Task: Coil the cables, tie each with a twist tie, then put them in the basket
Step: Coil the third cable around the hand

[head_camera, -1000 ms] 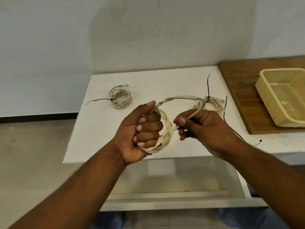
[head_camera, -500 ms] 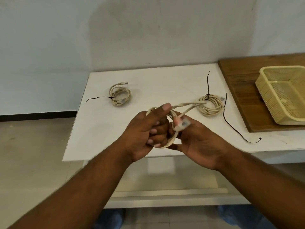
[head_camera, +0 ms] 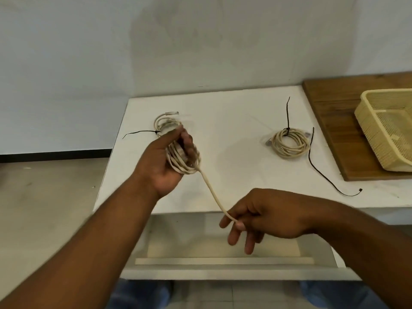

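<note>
Meanwhile the left hand (head_camera: 166, 162) clenches the cream round cable coil (head_camera: 183, 160), its loose tail running down-right to the pinching right hand (head_camera: 263, 216), nearer the body.

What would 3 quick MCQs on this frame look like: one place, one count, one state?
1. Where does the basket sit?
A. on the wooden board
B. on the floor
C. in the drawer

2. How many tied cable coils lie on the white table?
A. none
B. two
C. four

3. What is the state of the cable in the hands?
A. tied and set down
B. lying flat on the table
C. coiled in the left hand, loose end pulled out by the right hand

Answers:
1. A, the basket rests on the wooden board at the right.
2. B, the left coil and the right coil each carry a black twist tie.
3. C, the left hand grips the held coil while the right hand pinches its tail.
</note>
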